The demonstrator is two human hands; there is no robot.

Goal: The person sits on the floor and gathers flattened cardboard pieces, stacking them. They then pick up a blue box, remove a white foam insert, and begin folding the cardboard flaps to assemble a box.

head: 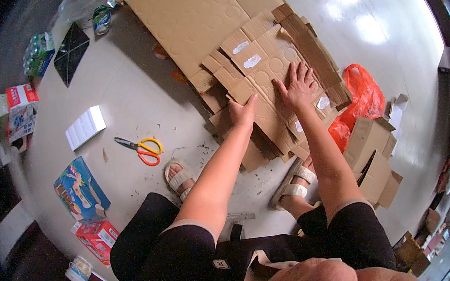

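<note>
Flattened cardboard boxes [259, 79] lie in a layered stack before me, partly over a larger flat cardboard sheet [195, 16]. With fingers spread, my right hand [299, 87] presses flat on the top piece, which has torn white paper patches. My left hand [243, 112] is at the stack's left edge, thumb on top and its other fingers hidden, gripping the cardboard. Scissors [139, 148] with one yellow and one red handle lie on the floor to the left, apart from both hands.
Red plastic bags [362, 93] and an opened cardboard box [369, 146] are at the right. To the left lie a white box [86, 128], a blue printed carton piece [81, 190], a red box [97, 240] and a black diamond-shaped panel [72, 53]. My sandalled feet flank the stack's near end.
</note>
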